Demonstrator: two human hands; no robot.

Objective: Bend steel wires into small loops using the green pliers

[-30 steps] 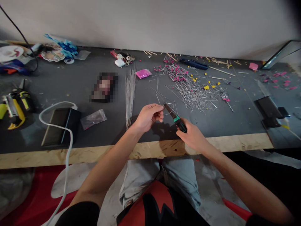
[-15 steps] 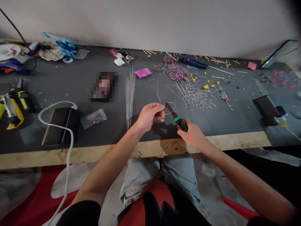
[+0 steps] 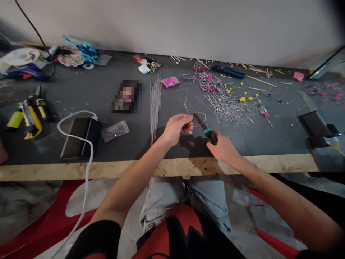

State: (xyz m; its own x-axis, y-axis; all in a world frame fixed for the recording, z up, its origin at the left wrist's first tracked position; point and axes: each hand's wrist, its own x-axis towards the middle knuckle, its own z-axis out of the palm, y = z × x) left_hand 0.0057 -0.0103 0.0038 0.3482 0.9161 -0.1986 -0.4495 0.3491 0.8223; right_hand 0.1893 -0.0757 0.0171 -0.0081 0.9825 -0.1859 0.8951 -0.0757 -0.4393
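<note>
Wire loop (image 3: 205, 117), thin, pinched in left hand (image 3: 177, 128) above the dark table (image 3: 132, 149), crossing the dark-tipped tool (image 3: 207, 131) gripped in right hand (image 3: 224, 147); liable to spring loose through a slack pinch.

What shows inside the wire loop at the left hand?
The wire loop frames grey tabletop and the dark end of the tool in the right hand. Whatever lies directly behind that tool end and the left hand is covered.

Your thin silvery wire loop (image 3: 205, 118) is roughly round, above the worktop (image 3: 134, 150). Your green-and-black-handled tool (image 3: 206, 128) slants up-left, dark end overlapping the loop.
</note>
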